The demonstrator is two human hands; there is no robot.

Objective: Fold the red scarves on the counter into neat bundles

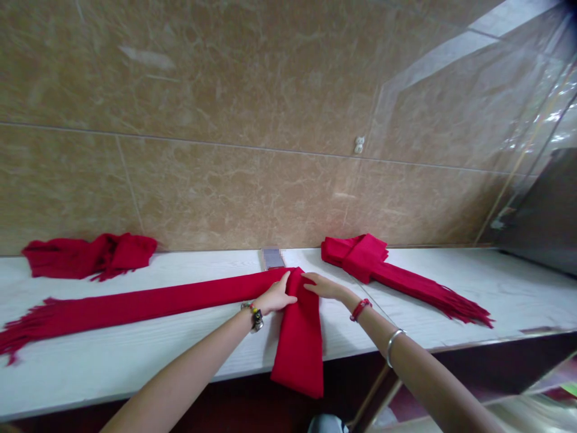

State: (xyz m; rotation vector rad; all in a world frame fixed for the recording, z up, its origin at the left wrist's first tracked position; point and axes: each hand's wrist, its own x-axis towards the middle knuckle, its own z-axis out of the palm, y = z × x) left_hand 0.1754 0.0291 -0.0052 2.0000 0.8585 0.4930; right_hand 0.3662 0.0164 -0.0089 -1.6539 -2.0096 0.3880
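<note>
A long red scarf [148, 299] lies along a white table [135, 355], bent at a corner so that one end hangs over the front edge [300, 355] and the fringed end reaches far left. My left hand [274, 296] presses on the fold from the left, fingers bent over the cloth. My right hand [325, 286] lies flat on the same fold from the right, fingers stretched out. Bracelets are on both wrists.
A folded red scarf [367, 257] with a fringed tail lies at the back right. A crumpled red scarf [90, 255] sits at the back left. A small phone-like object [273, 257] rests against the marble wall. A dark panel [547, 210] stands at the right.
</note>
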